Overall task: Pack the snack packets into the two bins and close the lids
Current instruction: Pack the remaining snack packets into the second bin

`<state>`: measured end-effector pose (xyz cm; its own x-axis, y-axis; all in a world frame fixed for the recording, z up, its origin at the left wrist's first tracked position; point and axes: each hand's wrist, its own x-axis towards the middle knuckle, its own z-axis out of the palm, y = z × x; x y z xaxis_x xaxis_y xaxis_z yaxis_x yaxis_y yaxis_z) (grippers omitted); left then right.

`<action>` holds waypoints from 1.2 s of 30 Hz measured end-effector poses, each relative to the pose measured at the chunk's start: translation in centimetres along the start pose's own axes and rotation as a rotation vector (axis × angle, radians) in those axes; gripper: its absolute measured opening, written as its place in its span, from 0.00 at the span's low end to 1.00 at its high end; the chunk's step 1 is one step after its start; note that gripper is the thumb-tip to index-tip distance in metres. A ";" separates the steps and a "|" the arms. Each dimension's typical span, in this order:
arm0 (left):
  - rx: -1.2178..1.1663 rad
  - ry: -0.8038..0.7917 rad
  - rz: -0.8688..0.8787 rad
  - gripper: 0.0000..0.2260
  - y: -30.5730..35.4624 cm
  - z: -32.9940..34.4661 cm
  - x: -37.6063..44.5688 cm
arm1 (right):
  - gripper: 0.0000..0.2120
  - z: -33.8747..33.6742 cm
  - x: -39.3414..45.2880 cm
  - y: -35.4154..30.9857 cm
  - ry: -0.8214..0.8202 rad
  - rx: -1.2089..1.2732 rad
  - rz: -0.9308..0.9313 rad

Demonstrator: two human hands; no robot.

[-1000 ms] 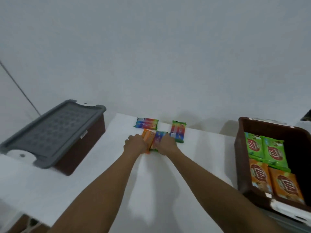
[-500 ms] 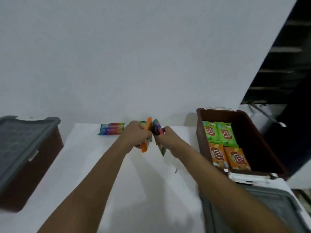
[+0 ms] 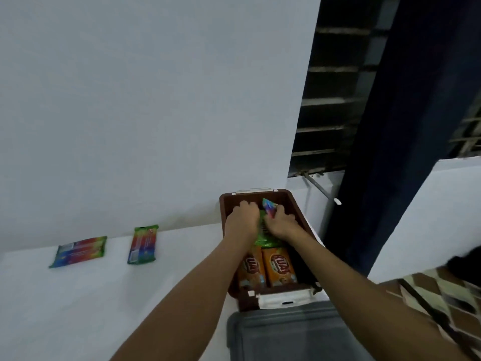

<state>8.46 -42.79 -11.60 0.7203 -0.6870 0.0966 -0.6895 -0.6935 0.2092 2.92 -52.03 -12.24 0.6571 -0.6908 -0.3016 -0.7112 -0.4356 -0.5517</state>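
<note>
Hands work deep in the bin (image 3: 299,204), at its far end, probably because the near half is already filled by two orange packets (image 3: 279,267) lying flat; the right hand (image 3: 282,225) curls round a rainbow packet (image 3: 269,208) held on edge, likely to slot it upright against the wall; the left hand (image 3: 242,217) has its fingers curled down over the green packets (image 3: 265,237), and what it holds, if anything, I cannot tell; the grey lid (image 3: 286,334) hangs open toward the person, clear of the loading; two more rainbow packets (image 3: 142,244) wait on the table (image 3: 78,308), well apart from the bin.
</note>
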 end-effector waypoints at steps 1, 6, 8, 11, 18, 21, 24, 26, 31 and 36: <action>0.046 -0.047 -0.008 0.17 0.2 0.6 0.2 | 0.33 0.3 0.4 0.2 -0.045 -0.044 -0.017; 0.142 -0.297 0.080 0.20 0.4 -1.2 0.1 | 0.28 1.1 1.2 0.5 -0.128 -0.264 -0.122; -0.040 -0.242 0.073 0.15 -1.1 -2.5 0.0 | 0.27 1.0 0.7 -0.5 -0.062 -0.426 -0.098; -0.221 0.033 -0.071 0.12 -6.8 -4.1 -0.7 | 0.19 2.1 -1.3 -4.7 0.180 -0.496 -0.344; -0.032 -0.115 -0.493 0.19 -28.4 -5.1 -5.5 | 0.12 14.9 -4.3 -18.2 -0.147 -0.199 -0.576; 0.043 -0.214 -0.540 0.17 -35.6 -3.9 -7.5 | 0.15 20.9 -3.5 -20.6 -0.151 -0.305 -0.477; 0.065 -0.246 -0.542 0.19 -40.4 -2.4 -8.8 | 0.26 25.6 -2.7 -21.6 -0.056 -0.442 -0.353; 0.049 -0.263 -0.499 0.23 -42.1 -1.4 -9.0 | 0.28 27.2 -2.6 -21.8 -0.046 -0.389 -0.283; 0.012 -0.288 -0.521 0.34 -42.7 -1.7 -9.2 | 0.36 27.2 -2.8 -22.0 -0.050 -0.219 -0.207; -0.188 -0.320 -0.526 0.22 -38.3 -3.0 -9.8 | 0.22 24.2 -5.1 -20.1 -0.350 0.068 -0.116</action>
<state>28.00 -8.82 -17.63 0.8797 -0.3169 -0.3545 -0.2045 -0.9253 0.3195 19.91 -25.81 -18.40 0.7863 -0.3945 -0.4754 -0.6165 -0.4520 -0.6446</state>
